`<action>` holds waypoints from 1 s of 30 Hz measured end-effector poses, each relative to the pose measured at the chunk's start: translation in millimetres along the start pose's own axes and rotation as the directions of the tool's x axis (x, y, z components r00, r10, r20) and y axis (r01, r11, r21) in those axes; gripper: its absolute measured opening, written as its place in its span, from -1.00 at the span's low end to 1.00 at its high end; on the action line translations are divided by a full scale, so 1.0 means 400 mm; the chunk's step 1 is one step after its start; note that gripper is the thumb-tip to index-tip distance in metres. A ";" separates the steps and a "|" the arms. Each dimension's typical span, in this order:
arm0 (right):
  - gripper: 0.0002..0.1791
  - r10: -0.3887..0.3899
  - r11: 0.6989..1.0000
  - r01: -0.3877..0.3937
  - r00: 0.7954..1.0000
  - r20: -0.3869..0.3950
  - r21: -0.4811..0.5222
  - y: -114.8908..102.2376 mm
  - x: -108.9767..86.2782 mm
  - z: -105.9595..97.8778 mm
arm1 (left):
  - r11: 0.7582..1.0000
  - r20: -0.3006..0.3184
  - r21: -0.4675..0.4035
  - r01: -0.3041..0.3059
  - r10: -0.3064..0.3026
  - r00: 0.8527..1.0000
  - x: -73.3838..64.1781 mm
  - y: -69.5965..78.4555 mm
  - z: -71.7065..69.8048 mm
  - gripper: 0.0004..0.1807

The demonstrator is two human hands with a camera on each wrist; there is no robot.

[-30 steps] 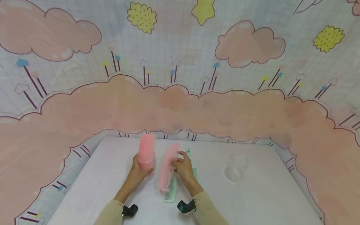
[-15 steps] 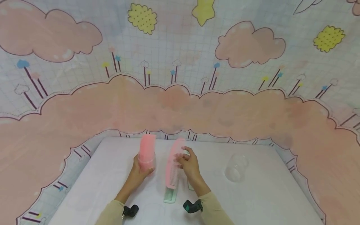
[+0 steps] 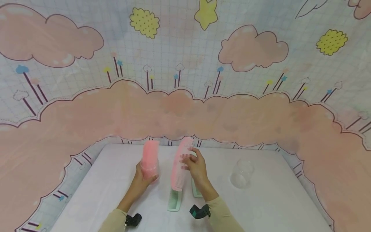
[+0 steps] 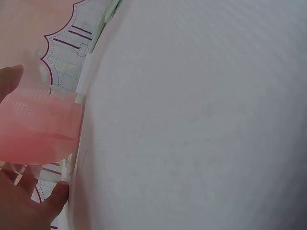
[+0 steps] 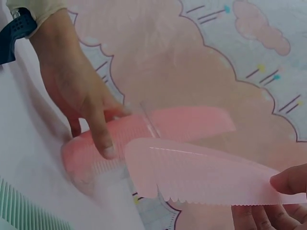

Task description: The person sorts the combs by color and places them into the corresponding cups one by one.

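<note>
My left hand [image 3: 142,178] grips a clear cup [image 3: 157,168] around its side. A pink comb [image 3: 150,149] stands in that cup, its upper half sticking out above the rim. In the right wrist view the cup's comb and the left thumb show from the side. My right hand [image 3: 198,167] pinches a second, paler pink comb [image 5: 192,172] between thumb and fingers, along its toothed edge. This comb is held up to the right of the cup, tilted. Below it lies a light green comb [image 3: 174,200], partly covered in the head view.
Another green comb [image 3: 197,190] lies on the white table [image 3: 266,196], mostly behind the right hand. A clear, empty-looking cup [image 3: 241,175] stands farther right. A cloud-patterned cloth [image 3: 232,119] hangs behind the table.
My right hand has moved up and to the right with the pale pink comb, drawing it away from the cup. The left hand and its cup have stayed nearly still.
</note>
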State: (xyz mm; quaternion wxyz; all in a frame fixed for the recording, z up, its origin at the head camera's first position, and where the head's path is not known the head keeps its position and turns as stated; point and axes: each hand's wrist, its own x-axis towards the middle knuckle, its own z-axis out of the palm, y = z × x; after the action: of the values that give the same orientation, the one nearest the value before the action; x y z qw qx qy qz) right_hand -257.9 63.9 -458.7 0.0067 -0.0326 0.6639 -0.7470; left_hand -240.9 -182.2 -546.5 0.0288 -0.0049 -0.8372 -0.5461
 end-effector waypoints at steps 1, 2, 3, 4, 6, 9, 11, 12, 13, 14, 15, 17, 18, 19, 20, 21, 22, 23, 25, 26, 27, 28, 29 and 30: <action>-0.49 0.001 1.000 -0.001 1.000 -0.004 0.002 -0.002 0.001 0.001 | 1.000 0.001 0.000 0.001 -0.001 1.000 0.000 0.000 0.000 0.14; -0.49 -0.001 1.000 0.001 1.000 -0.004 0.005 -0.004 0.002 0.003 | 1.000 -0.002 0.001 -0.004 0.004 1.000 0.000 0.000 -0.001 0.13; -0.49 -0.006 1.000 0.006 1.000 -0.001 0.007 -0.008 0.002 0.005 | 1.000 -0.005 0.003 -0.005 0.005 1.000 0.001 -0.001 -0.001 0.13; -0.49 -0.013 1.000 0.013 1.000 0.005 0.008 -0.010 0.003 0.006 | 1.000 -0.006 0.005 -0.007 0.007 1.000 0.002 -0.001 -0.002 0.13; -0.49 -0.024 1.000 0.024 1.000 0.018 0.012 -0.017 0.004 0.010 | 1.000 -0.007 0.004 -0.010 0.010 1.000 0.004 -0.003 -0.003 0.12; -0.49 -0.045 0.999 0.044 0.998 0.032 0.017 -0.026 0.005 0.016 | 1.000 -0.004 -0.001 0.001 -0.001 1.000 0.007 -0.005 -0.002 0.12; -0.49 -0.055 0.998 0.055 0.998 0.031 0.015 -0.031 0.004 0.020 | 1.000 -0.001 0.001 -0.002 0.002 1.000 0.006 -0.005 -0.001 0.13; -0.49 -0.061 0.998 0.060 0.998 0.033 0.016 -0.033 0.004 0.022 | 1.000 -0.003 0.002 -0.002 0.002 1.000 0.005 -0.004 0.000 0.13; -0.49 -0.067 0.998 0.066 0.997 0.033 0.016 -0.036 0.004 0.025 | 1.000 -0.007 0.003 -0.005 0.005 1.000 0.004 -0.003 0.001 0.13; -0.49 -0.074 0.997 0.074 0.997 0.036 0.013 -0.039 0.004 0.028 | 1.000 -0.013 0.004 -0.006 0.006 1.000 0.003 -0.003 0.002 0.13; -0.50 -0.082 0.997 0.081 0.996 0.040 0.013 -0.042 0.004 0.031 | 1.000 -0.018 0.008 -0.006 0.007 1.000 0.002 -0.002 0.002 0.13; -0.51 -0.092 0.996 0.092 0.995 0.045 0.009 -0.048 0.003 0.039 | 1.000 -0.025 0.017 -0.008 0.009 1.000 -0.002 -0.003 0.001 0.13; -0.52 -0.099 0.995 0.099 0.994 0.048 0.004 -0.050 0.004 0.043 | 1.000 -0.028 0.012 -0.002 0.002 1.000 -0.002 -0.004 0.000 0.13; -0.54 -0.106 0.994 0.106 0.993 0.048 0.001 -0.052 0.004 0.046 | 1.000 -0.027 0.012 -0.002 0.002 1.000 -0.002 -0.005 0.000 0.13; -0.54 -0.112 0.994 0.112 0.993 0.047 -0.001 -0.054 0.006 0.050 | 1.000 -0.025 0.013 0.002 -0.002 1.000 -0.002 -0.006 -0.001 0.14; -0.55 -0.120 0.993 0.120 0.992 0.047 -0.005 -0.056 0.007 0.053 | 1.000 -0.020 0.015 0.003 -0.003 1.000 -0.001 -0.007 -0.001 0.14; -0.56 -0.126 0.992 0.126 0.991 0.048 -0.006 -0.059 0.007 0.056 | 1.000 -0.021 0.016 0.002 -0.002 1.000 0.001 -0.008 -0.002 0.15; -0.56 -0.132 0.991 0.133 0.990 0.051 -0.006 -0.061 0.009 0.059 | 1.000 -0.021 0.017 0.000 0.000 1.000 0.002 -0.009 -0.002 0.15; -0.56 -0.140 0.990 0.140 0.989 0.057 0.002 -0.067 0.011 0.066 | 1.000 -0.018 0.017 0.005 -0.004 1.000 0.006 -0.010 -0.003 0.16; -0.56 -0.143 0.990 0.143 0.988 0.062 0.003 -0.070 0.012 0.069 | 1.000 -0.016 0.019 0.007 -0.006 1.000 0.008 -0.011 -0.003 0.16; -0.56 -0.141 0.990 0.141 0.988 0.068 0.008 -0.073 0.012 0.072 | 1.000 -0.014 0.020 0.007 -0.007 1.000 0.009 -0.011 -0.003 0.16; -0.56 -0.137 0.991 0.136 0.988 0.073 0.014 -0.077 0.012 0.075 | 1.000 -0.012 0.017 0.009 -0.009 1.000 0.011 -0.011 -0.003 0.16; -0.56 -0.134 0.991 0.132 0.988 0.077 0.020 -0.078 0.013 0.079 | 1.000 -0.008 0.015 0.008 -0.008 1.000 0.011 -0.011 -0.004 0.16; -0.56 -0.130 0.991 0.128 0.988 0.079 0.027 -0.081 0.013 0.082 | 1.000 -0.003 0.013 0.010 -0.010 1.000 0.011 -0.011 -0.003 0.17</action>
State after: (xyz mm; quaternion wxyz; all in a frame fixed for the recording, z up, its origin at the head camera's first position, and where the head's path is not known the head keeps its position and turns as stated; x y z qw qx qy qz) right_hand -260.2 34.9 -422.5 -0.0146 -0.1057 0.6516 -0.7510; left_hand -245.4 -185.4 -549.9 0.0273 0.0002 -0.8407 -0.5409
